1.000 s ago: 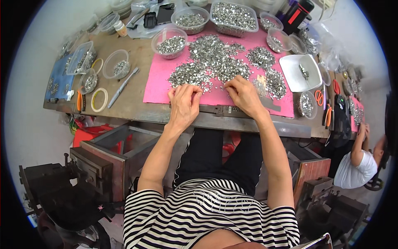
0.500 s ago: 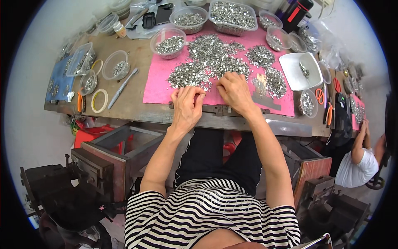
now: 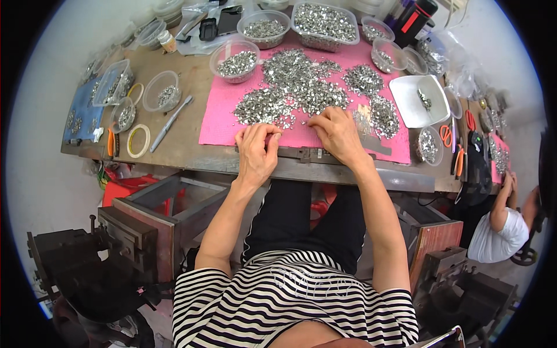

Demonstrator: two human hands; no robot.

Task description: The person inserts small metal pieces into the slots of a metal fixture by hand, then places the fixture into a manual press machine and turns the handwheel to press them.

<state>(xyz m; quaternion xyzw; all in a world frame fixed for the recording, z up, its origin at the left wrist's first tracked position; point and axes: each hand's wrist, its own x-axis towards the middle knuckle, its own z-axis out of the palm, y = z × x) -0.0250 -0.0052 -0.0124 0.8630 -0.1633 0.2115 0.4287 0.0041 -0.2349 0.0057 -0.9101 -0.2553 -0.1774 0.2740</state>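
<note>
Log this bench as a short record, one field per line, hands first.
Left hand: curled over the pink mat; anything held is hidden
Right hand: curled near the front of the main pile; grip unclear
Main pile: small silvery pieces, loose on the mat
Smaller piles: two, right of the main pile
White tray: at the mat's right edge, some pieces inside
Toothbrush: lying left of the mat
Co-worker: far right, white top
</note>
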